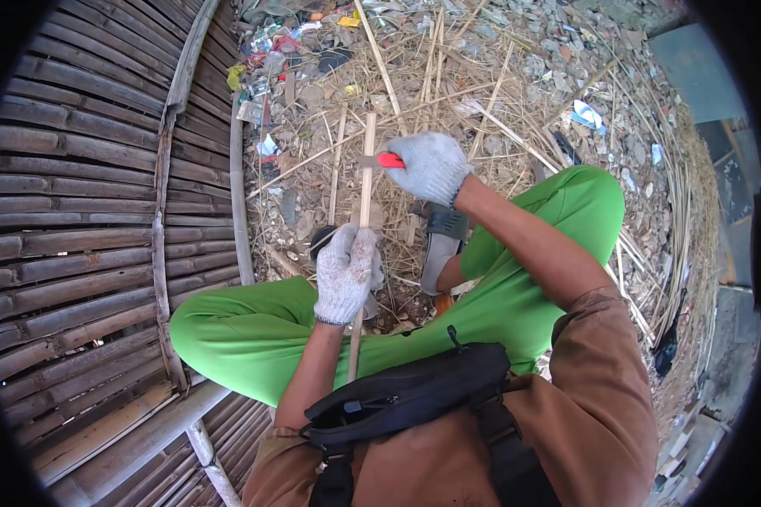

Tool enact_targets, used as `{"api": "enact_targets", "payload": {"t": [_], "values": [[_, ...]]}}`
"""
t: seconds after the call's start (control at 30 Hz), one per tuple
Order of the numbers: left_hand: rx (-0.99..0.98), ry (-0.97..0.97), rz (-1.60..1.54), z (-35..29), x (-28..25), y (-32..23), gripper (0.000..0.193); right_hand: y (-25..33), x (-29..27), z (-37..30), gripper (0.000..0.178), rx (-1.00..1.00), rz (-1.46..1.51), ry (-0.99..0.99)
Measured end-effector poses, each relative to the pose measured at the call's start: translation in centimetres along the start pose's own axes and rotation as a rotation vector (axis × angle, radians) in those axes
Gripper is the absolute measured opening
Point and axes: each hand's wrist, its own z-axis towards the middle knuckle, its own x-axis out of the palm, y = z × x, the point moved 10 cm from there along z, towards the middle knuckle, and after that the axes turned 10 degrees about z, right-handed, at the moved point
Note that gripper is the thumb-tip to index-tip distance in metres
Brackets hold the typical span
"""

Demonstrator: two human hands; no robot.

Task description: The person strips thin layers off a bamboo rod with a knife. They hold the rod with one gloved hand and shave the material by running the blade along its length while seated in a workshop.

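My left hand, in a whitish knit glove, is closed round a long pale bamboo strip between my knees. The strip stands up away from me, and its lower end runs down past my wrist toward the black bag. Farther up, my right hand, gloved the same way, grips the red handle of a knife. Its short, flat blade lies across the strip near the far end. Whether the edge has cut into the bamboo cannot be made out.
A bamboo slat wall rises close on my left. Split strips, shavings and scraps of litter cover the ground ahead. A bundle of long thin strips lies at the right. My green-trousered legs are bent on both sides; a black bag hangs at my front.
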Motion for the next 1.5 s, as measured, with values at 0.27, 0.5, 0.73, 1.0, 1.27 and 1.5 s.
{"api": "enact_targets", "payload": {"t": [0.27,0.5,0.73,1.0,1.27,1.5], "values": [[0.118,-0.117,0.322,0.0,-0.8,-2.3,0.022,-0.6,-1.6,1.0,0.026,0.071,-0.078,-0.066],[0.219,-0.118,0.352,0.2,-0.3,-1.1,0.021,-4.0,-3.6,2.4,0.026,0.159,-0.118,-0.147],[0.284,-0.1,0.381,-0.6,0.0,-1.9,0.025,-11.3,-5.8,3.2,0.039,0.491,-0.09,-0.184],[0.316,-0.142,0.509,-0.1,-0.7,-2.2,0.023,-6.1,-5.5,1.4,0.033,0.188,-0.013,-0.182],[0.433,-0.232,0.636,-1.0,-1.5,-3.1,0.026,-0.4,-1.3,0.4,0.024,0.008,-0.098,-0.034],[0.458,-0.228,0.584,-1.6,-1.0,-4.3,0.021,-3.9,-2.4,2.4,0.031,0.136,-0.098,-0.068]]}}
